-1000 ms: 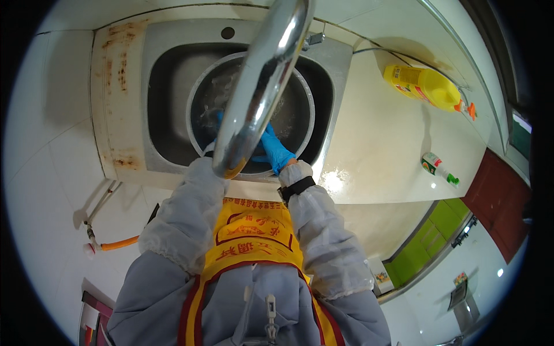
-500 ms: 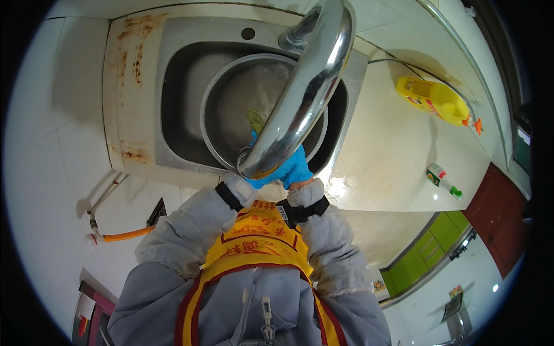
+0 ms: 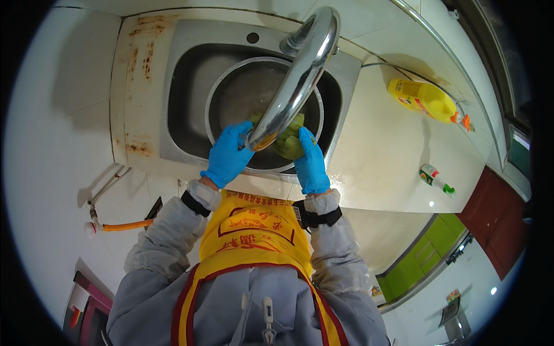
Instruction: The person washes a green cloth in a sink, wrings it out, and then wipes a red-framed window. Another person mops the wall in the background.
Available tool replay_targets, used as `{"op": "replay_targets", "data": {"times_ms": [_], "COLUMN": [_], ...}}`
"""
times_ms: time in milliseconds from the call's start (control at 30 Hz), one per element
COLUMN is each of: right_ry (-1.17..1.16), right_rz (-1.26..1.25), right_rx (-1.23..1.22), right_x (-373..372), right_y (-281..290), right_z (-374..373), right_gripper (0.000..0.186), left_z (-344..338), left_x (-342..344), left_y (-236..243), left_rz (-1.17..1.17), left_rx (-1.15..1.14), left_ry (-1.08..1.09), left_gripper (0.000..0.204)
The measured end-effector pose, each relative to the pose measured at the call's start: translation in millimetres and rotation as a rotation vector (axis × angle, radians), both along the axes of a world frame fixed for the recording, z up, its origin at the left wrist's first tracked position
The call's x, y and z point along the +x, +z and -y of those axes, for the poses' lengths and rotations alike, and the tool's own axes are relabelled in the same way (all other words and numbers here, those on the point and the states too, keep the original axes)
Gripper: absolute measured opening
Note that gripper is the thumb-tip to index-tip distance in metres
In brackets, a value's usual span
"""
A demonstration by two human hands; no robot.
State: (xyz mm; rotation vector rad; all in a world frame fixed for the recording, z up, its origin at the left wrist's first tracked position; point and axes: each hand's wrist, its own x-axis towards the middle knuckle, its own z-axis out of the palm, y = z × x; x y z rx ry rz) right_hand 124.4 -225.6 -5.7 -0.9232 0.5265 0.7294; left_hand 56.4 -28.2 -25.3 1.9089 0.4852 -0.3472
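Observation:
A round metal basin (image 3: 210, 115) sits in the steel sink, with some liquid inside it. Over its near side, a crumpled yellow-green cloth (image 3: 290, 147) is stretched between my blue-gloved hands. My left hand (image 3: 226, 154) closes on the cloth's left end, its fingertips partly covered by the faucet. At the other end, my right hand (image 3: 312, 164) pinches the cloth, thumb toward the basin's middle. The chrome faucet (image 3: 300, 78) arches across the view and covers part of the cloth.
Around the basin is the sink (image 3: 173, 144). On the right-hand counter (image 3: 375, 155) lie a large yellow bottle (image 3: 421, 99) and a small white spray bottle with a green nozzle (image 3: 435, 178). An orange hose (image 3: 127, 225) hangs at the left below the counter.
My hands were together behind the faucet, with a bit of cloth poking out. They have moved apart, and the cloth is now spread between them. My view has shifted slightly.

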Motion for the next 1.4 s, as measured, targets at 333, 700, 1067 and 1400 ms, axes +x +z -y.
{"op": "replay_targets", "data": {"times_ms": [333,700,1067,1400], "right_ry": [0.618,0.675,1.182,0.921], "right_rz": [0.87,0.965,0.893,0.41], "right_rx": [-0.48,-0.574,-1.159,-0.536], "right_x": [20.3,34.1,21.9,-3.3], "right_y": [96.3,113.0,-151.8,-216.9], "right_z": [17.4,-13.7,-45.1,-3.8], "right_gripper": [0.026,0.052,0.022,0.017], "left_z": [-30.5,-35.5,-88.7,-88.7], "left_x": [58.8,53.4,-33.0,-46.3], "left_y": [73.5,104.4,48.0,12.3], "left_rz": [0.279,-0.001,-0.305,-0.317], "left_rx": [0.208,-0.466,-0.187,-0.2], "left_ry": [-0.64,0.173,0.116,0.028], "left_gripper": [0.024,0.022,0.028,0.027]}}
